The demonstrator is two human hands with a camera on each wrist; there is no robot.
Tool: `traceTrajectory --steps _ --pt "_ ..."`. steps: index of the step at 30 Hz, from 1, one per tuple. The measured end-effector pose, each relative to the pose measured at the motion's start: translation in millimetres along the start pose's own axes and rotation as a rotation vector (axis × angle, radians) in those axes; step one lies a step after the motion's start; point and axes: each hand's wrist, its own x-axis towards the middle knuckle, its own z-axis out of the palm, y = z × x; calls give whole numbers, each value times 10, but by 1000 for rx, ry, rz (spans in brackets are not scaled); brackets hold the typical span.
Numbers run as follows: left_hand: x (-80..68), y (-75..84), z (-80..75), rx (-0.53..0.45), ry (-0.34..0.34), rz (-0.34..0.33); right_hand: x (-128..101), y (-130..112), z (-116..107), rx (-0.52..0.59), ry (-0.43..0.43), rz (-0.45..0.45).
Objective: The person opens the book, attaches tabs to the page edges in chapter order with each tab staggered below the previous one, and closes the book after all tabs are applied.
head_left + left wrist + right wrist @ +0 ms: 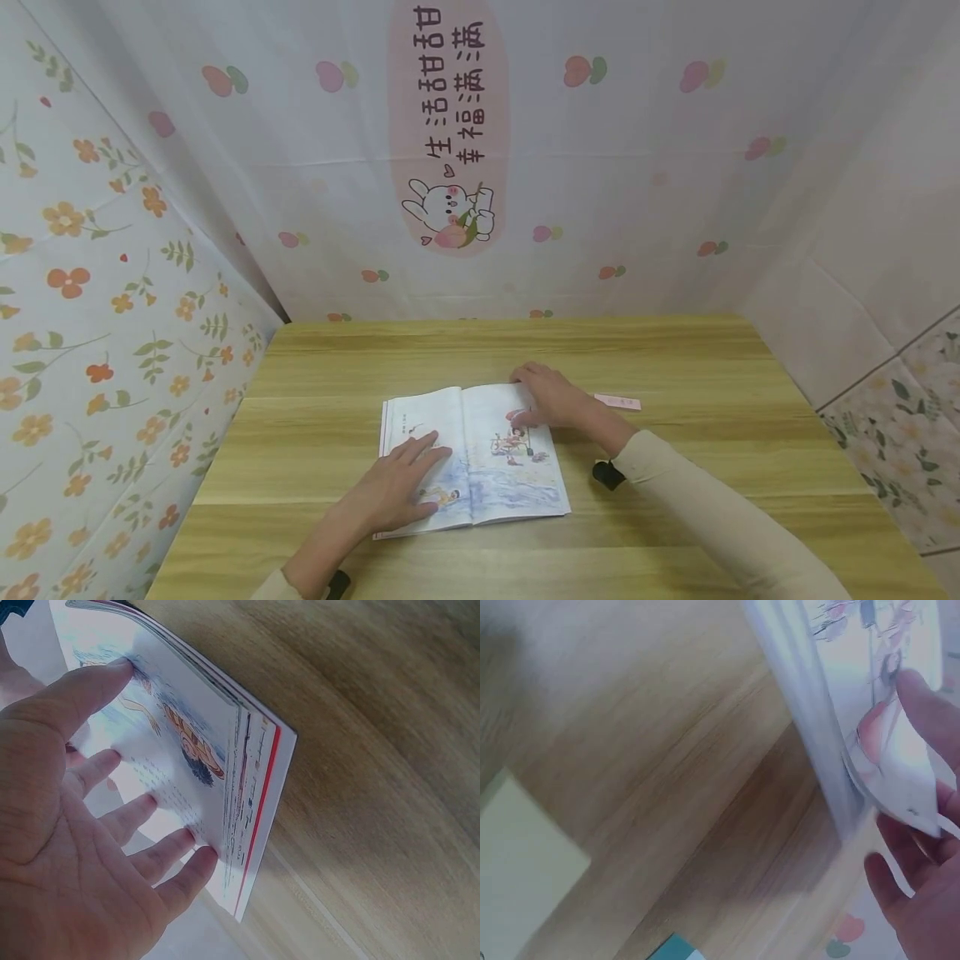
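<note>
The book (471, 457) lies open on the table (675, 500), a bit left of centre, near the front edge. Left hand (397, 487) rests flat on the left page with fingers straight and spread. Right hand (551, 398) is at the top right corner, and in the right wrist view its thumb (930, 712) and fingers are pinching the corner of one page (896, 776), which is lifted and curled.

Honestly the risk I see is that page. It's held just by the corner, so a quick or steep pull could crease or tear it near the spine. It could also drag a second sheet along, since the edges sit tight together. If the left hand eases off, the whole book might slide on the smooth wood.

A pink slip (618, 402) lies just beside the right hand.

The room is a small booth: flowery cloth (90, 333) on the left, a bunny banner (448, 125) on the back wall, tiles (900, 417) to the right.
</note>
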Motion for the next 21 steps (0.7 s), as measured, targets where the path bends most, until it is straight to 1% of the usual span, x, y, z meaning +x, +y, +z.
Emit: traceTrajectory --steps 3,6,9,12,14,16,21 --pt "-2 1 -1 1 1 0 0 -10 -13 182 28 41" --pt "-2 -1 0 6 2 2 -26 -20 -43 424 65 86" --pt "3 -7 2 8 4 8 -63 -75 -95 679 70 114" --pt "3 -25 0 2 2 9 -96 -175 -130 868 60 141" --pt "-1 -41 -7 -11 1 9 -124 -252 -147 933 62 159" --pt "-12 -60 -23 -21 1 9 -145 -310 -147 969 62 156" --pt "-55 -112 -88 -24 48 -3 -180 -415 -134 1021 44 150"
